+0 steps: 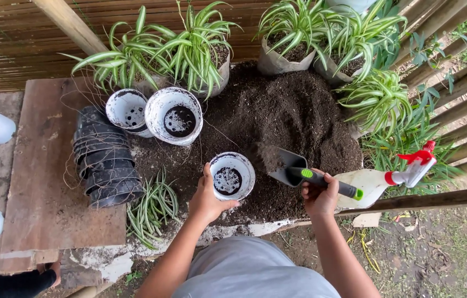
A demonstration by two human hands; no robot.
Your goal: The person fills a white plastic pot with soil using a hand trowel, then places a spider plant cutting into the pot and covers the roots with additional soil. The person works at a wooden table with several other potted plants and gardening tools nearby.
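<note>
Right now the left hand grips a white pot just beside the soil heap, while the right hand clasps a soil-laden trowel beside that pot.

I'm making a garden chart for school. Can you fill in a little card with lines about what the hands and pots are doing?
Left hand: holds the small white pot by its rim
Pot contents: a little dark soil at the bottom
Right hand: grips a trowel by its black and green handle
Trowel: carries soil, blade tilted beside the pot
Soil pile: heaped behind the pot
Other white pots: two, upright, left of the pile
Black pots: a stack lying on its side
Spray bottle: lying right of the trowel
</note>
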